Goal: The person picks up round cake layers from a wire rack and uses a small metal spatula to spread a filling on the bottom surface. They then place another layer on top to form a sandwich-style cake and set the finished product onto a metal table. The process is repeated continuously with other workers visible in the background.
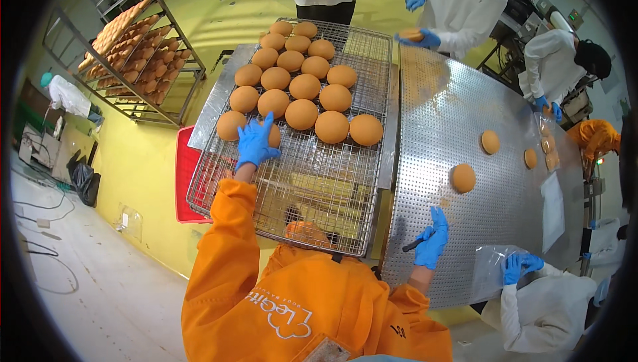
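Observation:
My left hand [258,144], in a blue glove, is spread over the near left end of the rows of round brown buns [302,115]. Part of one bun [274,136] shows between its raised finger and thumb; whether the hand grips it I cannot tell. The buns lie on a wire rack [312,192]. Over the near left part of the perforated metal table [438,109], my gloved right hand [432,239] is closed round a slim black tool [413,245], its kind unclear. Beyond that hand, a loose bun [463,178] sits on the table.
Two more buns [490,142] lie farther along the table, near a bag of buns [549,146]. Co-workers in white stand around it; one at the near right holds a clear bag [493,269]. A red crate [189,182] and a trolley of buns [136,56] stand left.

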Available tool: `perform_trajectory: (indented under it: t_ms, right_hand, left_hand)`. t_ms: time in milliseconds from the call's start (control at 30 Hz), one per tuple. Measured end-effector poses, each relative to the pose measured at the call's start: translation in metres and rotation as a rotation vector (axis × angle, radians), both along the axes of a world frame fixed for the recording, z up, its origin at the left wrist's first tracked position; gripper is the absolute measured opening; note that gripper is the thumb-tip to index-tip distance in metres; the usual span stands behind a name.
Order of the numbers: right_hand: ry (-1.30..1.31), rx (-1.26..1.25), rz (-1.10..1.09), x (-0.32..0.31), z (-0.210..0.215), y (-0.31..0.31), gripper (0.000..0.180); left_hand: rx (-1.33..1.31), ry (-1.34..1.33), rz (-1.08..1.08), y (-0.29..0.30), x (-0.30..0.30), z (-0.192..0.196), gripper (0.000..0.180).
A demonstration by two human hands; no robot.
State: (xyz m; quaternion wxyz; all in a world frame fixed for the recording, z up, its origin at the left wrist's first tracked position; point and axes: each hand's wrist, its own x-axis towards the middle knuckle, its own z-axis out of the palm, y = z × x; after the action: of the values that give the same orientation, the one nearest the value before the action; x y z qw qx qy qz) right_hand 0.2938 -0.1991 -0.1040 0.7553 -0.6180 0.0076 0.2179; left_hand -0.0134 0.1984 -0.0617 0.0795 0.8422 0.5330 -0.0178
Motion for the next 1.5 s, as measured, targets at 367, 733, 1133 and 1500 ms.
perform_trajectory:
  t_ms: [367,733,1133,1500]
  right_hand:
    - [-0.436,-0.237,0.463,-0.103,0.06,0.053,0.031]
    - [-0.846,-0.495,0.608,-0.13,0.095,0.068,0.04]
    - [-0.598,-0.491,0.535,-0.113,0.087,0.048,0.044]
    - [-1.07,-0.514,0.654,-0.149,0.082,0.037,0.042]
  left_hand:
    - [-1.655,-1.897,-0.117,-0.154,0.044,0.034,0.129]
    - [-1.479,-1.662,-0.096,-0.206,0.046,0.052,0.119]
    - [-1.969,-1.96,0.024,-0.205,0.05,0.049,0.114]
    - [-1.433,-1.933,0.062,-0.218,0.059,0.057,0.113]
